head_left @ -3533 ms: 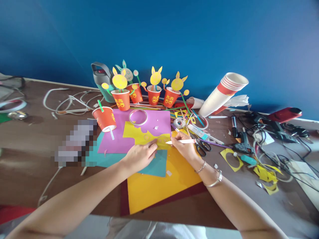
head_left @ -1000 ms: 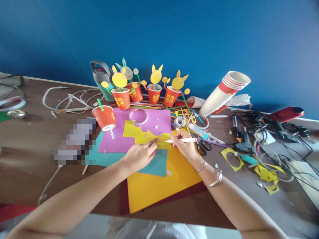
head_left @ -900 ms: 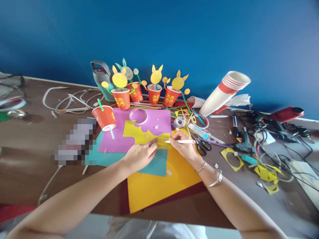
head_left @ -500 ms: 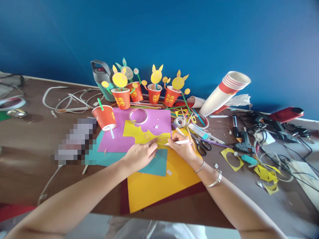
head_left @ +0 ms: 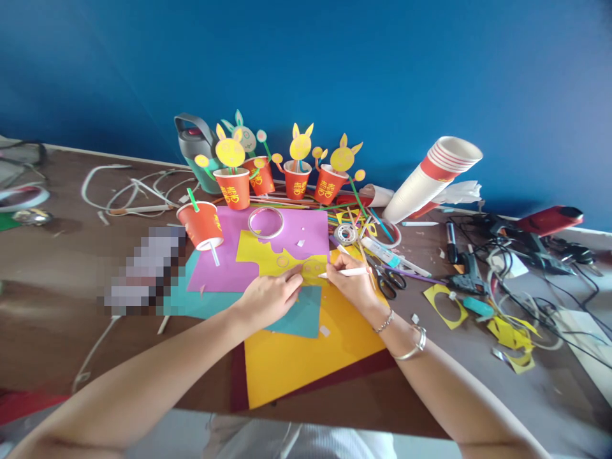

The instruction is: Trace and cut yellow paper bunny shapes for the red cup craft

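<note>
While the left hand (head_left: 272,301) rests on the yellow paper (head_left: 270,262) near the frame's centre, its fingers' grip impossible to tell, the right hand (head_left: 354,284), right of centre, has fingers clamped on a white pen (head_left: 356,272), tip near drawn circles (head_left: 313,267).

The pen (head_left: 352,272) looks smooth plastic, the sheets (head_left: 299,322) matt paper, the bangle (head_left: 421,342) polished metal, the desk (head_left: 57,261) faintly glossy and wood-like.

Three front red cups (head_left: 233,189): you can read a yellow 囍 on each
Cup with green straw (head_left: 197,224): you see only part of its yellow sign
</note>
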A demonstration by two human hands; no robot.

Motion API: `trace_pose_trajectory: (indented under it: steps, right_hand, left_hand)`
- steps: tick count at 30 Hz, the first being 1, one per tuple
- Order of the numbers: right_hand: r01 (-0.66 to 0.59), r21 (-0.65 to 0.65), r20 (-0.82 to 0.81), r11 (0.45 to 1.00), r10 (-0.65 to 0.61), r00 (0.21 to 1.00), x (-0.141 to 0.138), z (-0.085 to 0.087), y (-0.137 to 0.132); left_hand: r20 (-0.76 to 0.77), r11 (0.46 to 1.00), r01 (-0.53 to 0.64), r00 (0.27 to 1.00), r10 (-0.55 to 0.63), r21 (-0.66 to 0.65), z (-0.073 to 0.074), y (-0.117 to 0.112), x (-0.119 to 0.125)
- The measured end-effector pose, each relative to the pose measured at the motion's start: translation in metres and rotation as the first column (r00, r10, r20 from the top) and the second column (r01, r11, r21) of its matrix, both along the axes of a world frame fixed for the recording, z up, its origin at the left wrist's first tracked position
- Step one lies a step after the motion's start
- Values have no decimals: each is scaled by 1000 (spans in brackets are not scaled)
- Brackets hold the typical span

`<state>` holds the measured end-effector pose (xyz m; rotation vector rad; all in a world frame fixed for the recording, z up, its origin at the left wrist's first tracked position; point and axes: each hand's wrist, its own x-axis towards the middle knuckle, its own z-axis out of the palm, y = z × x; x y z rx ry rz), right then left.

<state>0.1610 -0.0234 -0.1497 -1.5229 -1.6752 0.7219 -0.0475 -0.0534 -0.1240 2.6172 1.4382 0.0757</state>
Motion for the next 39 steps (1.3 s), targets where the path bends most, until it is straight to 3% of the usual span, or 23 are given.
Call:
trace_pose_trajectory:
  steps: [20,28,35,39]
  right_hand:
    - [-26,0,5,1000,26,1000,0,4,0]
    - [2,-92,-345,996,-34,938,-2,6,-2]
    - [-114,-53,-199,992,102,975,-2,0,-1]
    - [-112,-17,-89,994,110,990,-2,-3,0]
  left_hand:
    - [49,1000,-4,999,5,-13,0,0,0]
    - [39,1000,-4,999,4,-7,0,0,-1]
    - [48,1000,3,999,-1,-25,0,1,0]
    - [17,1000,4,1000,-4,-19,1,0,0]
